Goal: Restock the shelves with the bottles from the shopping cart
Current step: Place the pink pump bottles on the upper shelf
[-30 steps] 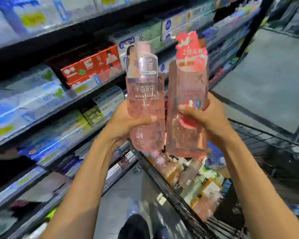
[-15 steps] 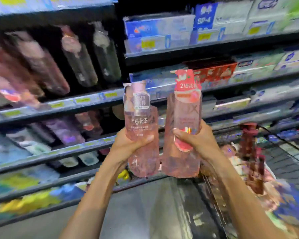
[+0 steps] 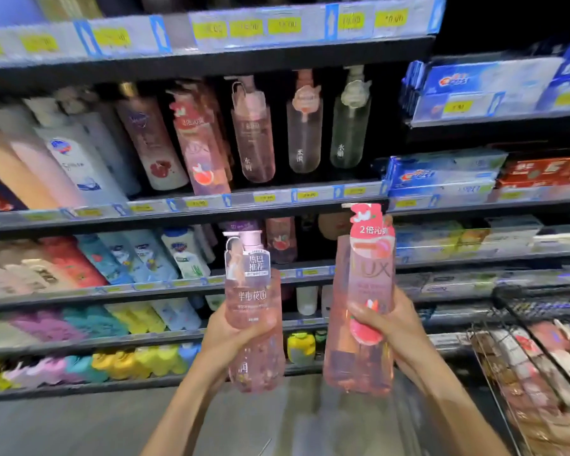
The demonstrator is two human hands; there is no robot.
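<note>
Shelves (image 3: 211, 205) filled the background, four dark tiers with yellow price tags on the rails. Grey floor (image 3: 79, 429) ran below; cart (image 3: 533, 373), black wire, sat at 4 o'clock with blurred packs inside.

Left hand (image 3: 226, 339) gripped the round bottle (image 3: 254, 311), fingers and thumb curled round its middle. Bottle was upright, clear pink, pale pink pump cap, white neck tag with print, white characters down the front.

Right hand (image 3: 394, 327) gripped the LUX bottle (image 3: 362, 307) the same way, fingers wrapped across the front. It was upright, taller, flat-sided, translucent pink, red-pink hang tag over the pump, red fruit graphic under the fingers.

Both bottles were held side by side, apart, at centre frame in front of the lower tiers.

Matching pink bottles (image 3: 227, 136) stood at 12 o'clock on the second tier. Boxes (image 3: 474, 90), blue and red, were stacked at 2 o'clock. Colourful bottles filled the lower tiers at 8 o'clock, too blurred to read.
</note>
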